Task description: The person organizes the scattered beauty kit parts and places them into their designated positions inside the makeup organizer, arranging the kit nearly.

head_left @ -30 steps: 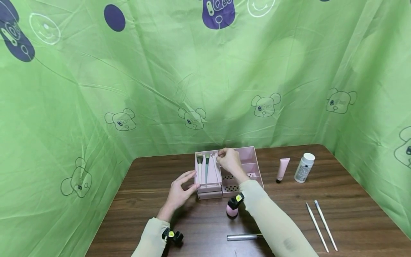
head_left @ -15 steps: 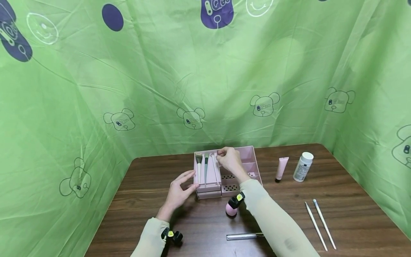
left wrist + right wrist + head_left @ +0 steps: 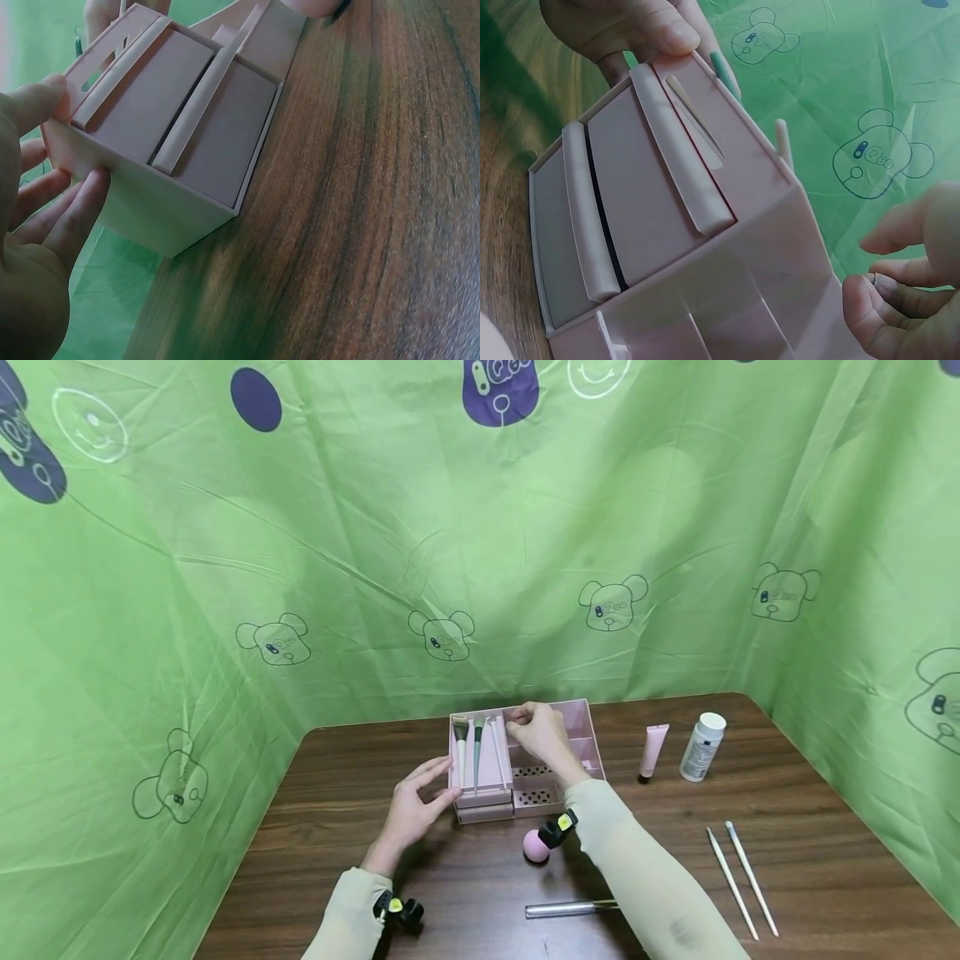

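A pink makeup organizer (image 3: 486, 813) stands at the back middle, with two drawers on its left side. My left hand (image 3: 414, 806) holds its front left corner: the thumb lies on the top front edge, the fingers against the side wall (image 3: 150, 210). In the top tray lie a dark-bristled brush with a white handle (image 3: 461, 767), a green brush (image 3: 477, 750) and thin white sticks (image 3: 501, 760). Over the right compartments hovers my right hand (image 3: 542, 733), loosely bent beside those sticks. The right wrist view shows its fingers apart from the organizer, with nothing visible between them.
In front of the organizer sits a pink ball (image 3: 536, 845), with a silver tube (image 3: 566, 909) nearer me, partly behind the right sleeve. A pink squeeze tube (image 3: 653, 752), a white bottle (image 3: 703, 747) and two white sticks (image 3: 742, 881) occupy the right. Green cloth (image 3: 450, 527) hangs behind.
My right hand has shifted slightly right, away from the thin white sticks in the tray. The left hand keeps its hold on the corner. The head view has turned a little.
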Motion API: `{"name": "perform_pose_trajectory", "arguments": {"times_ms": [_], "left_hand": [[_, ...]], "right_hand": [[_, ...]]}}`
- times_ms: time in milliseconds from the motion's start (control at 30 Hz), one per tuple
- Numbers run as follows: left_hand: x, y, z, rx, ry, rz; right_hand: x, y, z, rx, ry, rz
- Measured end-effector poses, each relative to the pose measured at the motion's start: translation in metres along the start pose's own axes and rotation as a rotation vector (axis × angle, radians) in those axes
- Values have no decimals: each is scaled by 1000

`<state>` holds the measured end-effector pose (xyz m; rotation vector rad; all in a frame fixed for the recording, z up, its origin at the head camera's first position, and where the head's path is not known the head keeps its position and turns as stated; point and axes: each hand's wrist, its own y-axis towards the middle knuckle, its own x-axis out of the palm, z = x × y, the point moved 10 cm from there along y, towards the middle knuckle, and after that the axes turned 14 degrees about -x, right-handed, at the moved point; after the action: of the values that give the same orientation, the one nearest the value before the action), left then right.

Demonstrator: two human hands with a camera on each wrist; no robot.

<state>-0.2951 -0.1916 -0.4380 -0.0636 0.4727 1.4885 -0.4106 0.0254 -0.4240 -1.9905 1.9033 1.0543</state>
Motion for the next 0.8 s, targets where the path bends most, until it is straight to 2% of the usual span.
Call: {"name": "perform_pose_trajectory", "arguments": {"times_ms": [567, 800], "left_hand": [[-1, -1, -1, 2, 12, 9], [-1, -1, -3, 2, 3, 16]], "right_hand": [[-23, -13, -1, -29, -24, 7], [-33, -22, -8, -71, -19, 13]]}}
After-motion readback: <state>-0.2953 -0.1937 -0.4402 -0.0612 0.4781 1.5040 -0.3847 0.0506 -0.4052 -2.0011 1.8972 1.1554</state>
